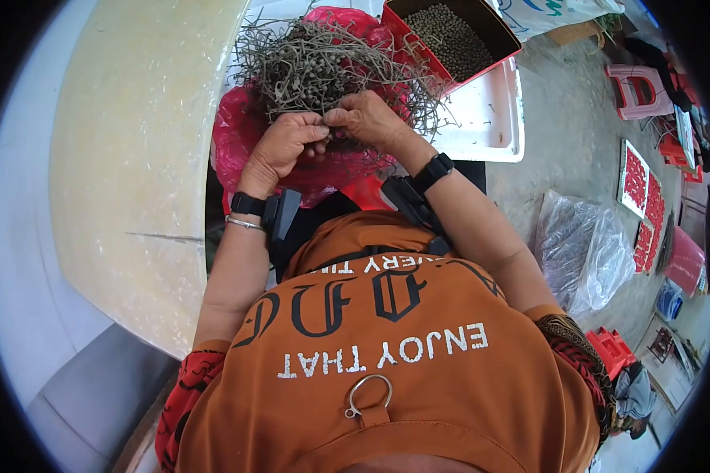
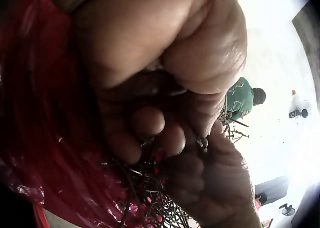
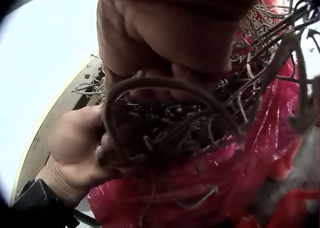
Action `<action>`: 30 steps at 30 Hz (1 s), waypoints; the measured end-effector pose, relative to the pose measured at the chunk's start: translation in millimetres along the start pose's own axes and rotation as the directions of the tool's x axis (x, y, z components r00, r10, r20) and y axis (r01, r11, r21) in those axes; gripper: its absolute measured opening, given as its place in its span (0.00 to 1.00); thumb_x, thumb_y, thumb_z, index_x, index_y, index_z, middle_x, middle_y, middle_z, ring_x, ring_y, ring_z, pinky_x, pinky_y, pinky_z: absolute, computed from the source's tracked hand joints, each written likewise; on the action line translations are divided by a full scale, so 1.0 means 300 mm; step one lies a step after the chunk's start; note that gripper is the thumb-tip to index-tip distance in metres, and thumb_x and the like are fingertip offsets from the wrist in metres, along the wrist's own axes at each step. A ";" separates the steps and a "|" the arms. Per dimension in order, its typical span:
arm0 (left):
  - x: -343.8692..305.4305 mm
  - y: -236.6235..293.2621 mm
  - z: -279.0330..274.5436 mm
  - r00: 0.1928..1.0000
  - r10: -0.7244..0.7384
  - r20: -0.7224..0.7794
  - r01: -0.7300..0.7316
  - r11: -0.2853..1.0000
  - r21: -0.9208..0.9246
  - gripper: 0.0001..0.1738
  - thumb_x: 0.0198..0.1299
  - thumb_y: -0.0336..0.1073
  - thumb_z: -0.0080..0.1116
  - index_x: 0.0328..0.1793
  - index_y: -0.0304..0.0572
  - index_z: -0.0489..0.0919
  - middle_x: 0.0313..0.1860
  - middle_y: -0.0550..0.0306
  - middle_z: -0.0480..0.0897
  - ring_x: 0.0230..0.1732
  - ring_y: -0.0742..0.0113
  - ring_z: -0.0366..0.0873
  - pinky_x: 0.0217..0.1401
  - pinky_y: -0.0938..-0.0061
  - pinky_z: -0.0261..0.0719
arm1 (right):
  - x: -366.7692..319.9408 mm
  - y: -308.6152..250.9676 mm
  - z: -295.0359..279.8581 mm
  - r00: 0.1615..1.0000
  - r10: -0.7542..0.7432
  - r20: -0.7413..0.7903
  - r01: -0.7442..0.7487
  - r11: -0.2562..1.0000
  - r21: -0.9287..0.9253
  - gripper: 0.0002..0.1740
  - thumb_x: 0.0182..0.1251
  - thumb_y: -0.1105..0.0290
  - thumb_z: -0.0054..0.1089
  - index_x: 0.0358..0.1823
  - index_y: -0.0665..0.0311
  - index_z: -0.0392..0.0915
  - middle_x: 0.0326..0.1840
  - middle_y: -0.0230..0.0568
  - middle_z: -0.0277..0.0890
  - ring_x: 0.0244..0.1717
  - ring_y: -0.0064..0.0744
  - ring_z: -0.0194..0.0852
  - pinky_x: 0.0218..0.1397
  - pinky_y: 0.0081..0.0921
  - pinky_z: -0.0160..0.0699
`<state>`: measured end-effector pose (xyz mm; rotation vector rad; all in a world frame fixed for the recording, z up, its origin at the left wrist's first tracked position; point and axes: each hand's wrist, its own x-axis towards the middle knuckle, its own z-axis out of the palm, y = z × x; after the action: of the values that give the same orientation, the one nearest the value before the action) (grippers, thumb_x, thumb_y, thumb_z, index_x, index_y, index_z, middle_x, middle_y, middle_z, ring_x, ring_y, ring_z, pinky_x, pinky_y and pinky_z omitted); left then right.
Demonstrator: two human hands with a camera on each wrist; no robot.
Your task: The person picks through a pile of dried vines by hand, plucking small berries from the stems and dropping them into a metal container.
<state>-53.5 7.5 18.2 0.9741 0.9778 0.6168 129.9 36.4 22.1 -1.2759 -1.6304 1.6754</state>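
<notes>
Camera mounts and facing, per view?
Head: on the head, facing forward and down at dried stems and pink bag; shows left hand, right hand, forearms, shirt.
Left wrist: faces left palm and fingers; right hand beyond.
Right wrist: faces right hand's underside; left hand, wristband beyond.
Shared by both wrist views: hands, stems, bag.

The 2 forearms reach forward from the torso and converge, the left forearm [image 1: 233,268] fairly straight, the right forearm [image 1: 481,225] slanting inward. The left hand [image 1: 292,144] and right hand [image 1: 368,122] meet in front of the body, their thumb tips close together. Both hands have curled fingers; 3 fingertips of the left hand show tucked toward its palm in the left wrist view.
</notes>
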 end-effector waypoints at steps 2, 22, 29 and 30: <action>0.000 -0.010 -0.016 1.000 -0.013 0.009 0.013 1.000 -0.007 0.07 0.57 0.34 0.54 0.29 0.40 0.75 0.24 0.63 0.76 0.23 0.75 0.72 0.29 0.80 0.71 | 0.000 0.013 0.003 1.000 -0.007 0.024 0.007 1.000 0.004 0.15 0.52 0.63 0.55 0.22 0.72 0.76 0.16 0.40 0.71 0.19 0.26 0.70 0.25 0.25 0.71; 0.140 -0.070 0.140 0.759 0.357 -0.544 -0.166 0.915 0.368 0.13 0.56 0.36 0.54 0.22 0.35 0.76 0.16 0.63 0.72 0.19 0.77 0.65 0.22 0.78 0.66 | -0.049 -0.021 -0.027 0.961 0.249 0.123 -0.277 0.892 0.358 0.08 0.50 0.73 0.53 0.16 0.66 0.71 0.12 0.32 0.65 0.10 0.18 0.55 0.12 0.17 0.52; 0.131 0.051 0.150 0.762 0.035 -0.646 -0.030 0.999 0.019 0.12 0.57 0.35 0.55 0.21 0.41 0.72 0.16 0.66 0.68 0.16 0.78 0.64 0.17 0.80 0.65 | -0.135 -0.047 -0.092 0.905 -0.139 0.401 -0.110 0.836 0.538 0.05 0.53 0.74 0.53 0.22 0.66 0.73 0.13 0.31 0.65 0.09 0.16 0.53 0.11 0.15 0.49; 0.131 0.055 0.152 0.808 0.034 -0.588 -0.067 0.997 -0.034 0.12 0.57 0.35 0.55 0.21 0.41 0.71 0.16 0.65 0.67 0.15 0.77 0.63 0.16 0.79 0.65 | -0.146 -0.032 -0.100 0.944 -0.084 0.318 -0.118 0.817 0.565 0.04 0.54 0.74 0.53 0.24 0.67 0.73 0.14 0.32 0.66 0.10 0.16 0.54 0.12 0.14 0.49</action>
<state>4.6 28.3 27.2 0.7695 1.4790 1.0220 172.7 16.3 48.2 -0.7279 -1.1076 2.2587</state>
